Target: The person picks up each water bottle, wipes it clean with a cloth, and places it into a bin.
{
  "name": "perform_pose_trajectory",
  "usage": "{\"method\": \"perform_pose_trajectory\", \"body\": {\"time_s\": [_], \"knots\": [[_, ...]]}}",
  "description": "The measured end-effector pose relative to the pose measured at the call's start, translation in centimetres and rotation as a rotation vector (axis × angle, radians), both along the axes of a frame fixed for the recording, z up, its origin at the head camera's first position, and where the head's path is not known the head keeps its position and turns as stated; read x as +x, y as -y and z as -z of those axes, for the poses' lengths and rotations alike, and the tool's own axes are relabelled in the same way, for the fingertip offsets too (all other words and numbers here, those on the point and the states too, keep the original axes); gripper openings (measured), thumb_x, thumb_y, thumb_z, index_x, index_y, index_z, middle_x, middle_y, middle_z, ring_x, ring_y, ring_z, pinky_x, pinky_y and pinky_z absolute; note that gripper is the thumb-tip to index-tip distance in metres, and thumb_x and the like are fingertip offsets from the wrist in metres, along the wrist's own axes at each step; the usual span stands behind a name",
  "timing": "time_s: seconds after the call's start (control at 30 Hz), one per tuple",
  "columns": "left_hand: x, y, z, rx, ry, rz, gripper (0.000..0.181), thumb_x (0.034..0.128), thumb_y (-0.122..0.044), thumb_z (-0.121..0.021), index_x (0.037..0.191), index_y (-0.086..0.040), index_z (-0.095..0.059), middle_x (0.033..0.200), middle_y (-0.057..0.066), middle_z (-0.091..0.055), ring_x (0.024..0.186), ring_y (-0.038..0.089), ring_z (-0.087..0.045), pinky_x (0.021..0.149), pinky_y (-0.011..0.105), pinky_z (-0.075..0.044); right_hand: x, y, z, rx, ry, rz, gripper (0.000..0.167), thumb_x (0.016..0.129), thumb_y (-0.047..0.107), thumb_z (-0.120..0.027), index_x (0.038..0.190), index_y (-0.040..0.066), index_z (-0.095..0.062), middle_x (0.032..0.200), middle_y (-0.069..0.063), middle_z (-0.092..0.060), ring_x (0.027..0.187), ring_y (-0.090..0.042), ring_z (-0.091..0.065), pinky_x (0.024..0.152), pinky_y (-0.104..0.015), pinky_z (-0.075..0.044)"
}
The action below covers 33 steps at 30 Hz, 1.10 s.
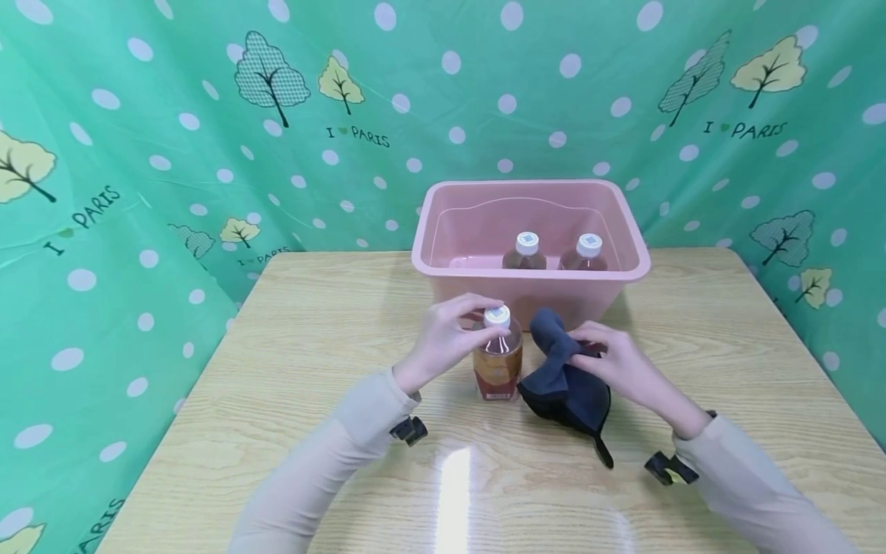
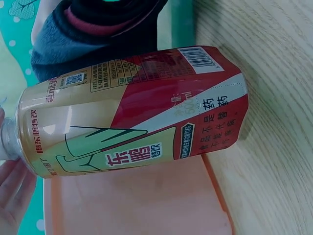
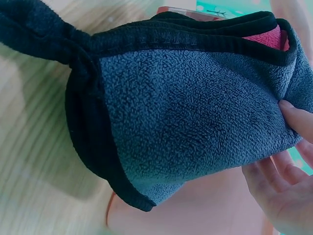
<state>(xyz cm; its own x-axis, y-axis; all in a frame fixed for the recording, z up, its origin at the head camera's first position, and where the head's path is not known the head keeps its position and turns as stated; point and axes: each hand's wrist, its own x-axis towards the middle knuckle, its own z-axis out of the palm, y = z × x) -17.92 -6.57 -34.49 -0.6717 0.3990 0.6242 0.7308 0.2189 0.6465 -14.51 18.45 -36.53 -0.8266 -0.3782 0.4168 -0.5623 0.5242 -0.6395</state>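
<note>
A drink bottle (image 1: 497, 369) with a white cap and a red and gold label is upright in front of the pink bin. My left hand (image 1: 446, 335) holds it by the neck, just below the cap; the printed label fills much of the left wrist view. To the bottle's right, my right hand (image 1: 616, 362) pinches a folded dark grey towel (image 3: 186, 107) with black edging. A bit of its pink inner side shows in the right wrist view. One corner of the towel hangs down toward the table. Whether the bottle's base touches the table, I cannot tell.
Behind both hands stands a pink plastic bin (image 1: 533, 271) on the wooden table (image 1: 311, 331). Two bottles with white caps, a left one (image 1: 525, 250) and a right one (image 1: 587, 251), stand inside it. A green patterned curtain (image 1: 277, 154) hangs behind the table.
</note>
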Motion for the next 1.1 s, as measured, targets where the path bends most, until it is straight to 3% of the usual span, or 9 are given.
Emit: {"method": "perform_pose_trajectory", "body": {"time_s": [0.07, 0.3, 0.5, 0.77, 1.0, 1.1], "knots": [[0.2, -0.2, -0.2, -0.003, 0.005, -0.006, 0.031, 0.0681, -0.006, -0.075, 0.096, 0.003, -0.064, 0.091, 0.012, -0.065, 0.078, 0.017, -0.062, 0.064, 0.024, -0.054, -0.1, 0.1, -0.2, -0.003, -0.003, -0.005, 0.022, 0.071, -0.011, -0.066, 0.091, -0.003, -0.065, 0.083, -0.005, -0.061, 0.076, -0.002, -0.053, 0.064, -0.027, -0.052], [2.0, -0.5, -2.3, -0.012, -0.016, 0.001, 0.028, 0.0652, 0.004, -0.074, 0.09, 0.01, -0.062, 0.086, 0.02, -0.063, 0.074, 0.025, -0.062, 0.064, 0.032, -0.055, -0.3, 0.6, -0.8, 0.003, 0.007, 0.002, 0.021, 0.072, -0.008, -0.066, 0.092, -0.001, -0.066, 0.084, -0.004, -0.061, 0.077, -0.005, -0.054, 0.066, -0.029, -0.053], [2.2, -0.7, -2.3, -0.005, -0.013, 0.002, 0.026, 0.0644, 0.004, -0.074, 0.086, 0.01, -0.061, 0.083, 0.019, -0.063, 0.073, 0.026, -0.062, 0.063, 0.034, -0.055, -0.6, 1.0, -0.9, -0.008, -0.007, -0.027, 0.021, 0.072, -0.008, -0.066, 0.092, -0.002, -0.066, 0.084, -0.004, -0.061, 0.077, -0.005, -0.053, 0.066, -0.028, -0.052], [2.2, -0.8, -2.1, -0.005, -0.074, 0.007, 0.025, 0.0626, 0.004, -0.075, 0.082, 0.009, -0.06, 0.082, 0.018, -0.063, 0.072, 0.025, -0.062, 0.063, 0.031, -0.055, -0.7, 1.6, -1.1, -0.002, -0.01, -0.036, 0.021, 0.073, -0.007, -0.067, 0.093, -0.001, -0.066, 0.085, -0.004, -0.061, 0.076, -0.006, -0.054, 0.066, -0.029, -0.052], [2.2, -0.8, -2.2, -0.009, -0.052, 0.02, 0.025, 0.0632, 0.004, -0.075, 0.083, 0.009, -0.06, 0.082, 0.018, -0.063, 0.073, 0.025, -0.062, 0.064, 0.032, -0.055, -1.0, 2.1, -1.0, -0.005, -0.019, -0.038, 0.021, 0.072, -0.007, -0.067, 0.092, -0.001, -0.066, 0.082, -0.003, -0.06, 0.074, -0.007, -0.053, 0.064, -0.024, -0.051], [1.7, -0.7, -1.4, -0.013, -0.043, 0.022, 0.024, 0.064, 0.003, -0.075, 0.083, 0.008, -0.061, 0.083, 0.018, -0.063, 0.074, 0.025, -0.062, 0.065, 0.03, -0.054, -1.1, 2.3, -0.9, -0.01, -0.029, -0.04, 0.02, 0.071, -0.008, -0.067, 0.091, -0.002, -0.066, 0.081, -0.003, -0.06, 0.073, -0.006, -0.053, 0.063, -0.023, -0.05]]}}
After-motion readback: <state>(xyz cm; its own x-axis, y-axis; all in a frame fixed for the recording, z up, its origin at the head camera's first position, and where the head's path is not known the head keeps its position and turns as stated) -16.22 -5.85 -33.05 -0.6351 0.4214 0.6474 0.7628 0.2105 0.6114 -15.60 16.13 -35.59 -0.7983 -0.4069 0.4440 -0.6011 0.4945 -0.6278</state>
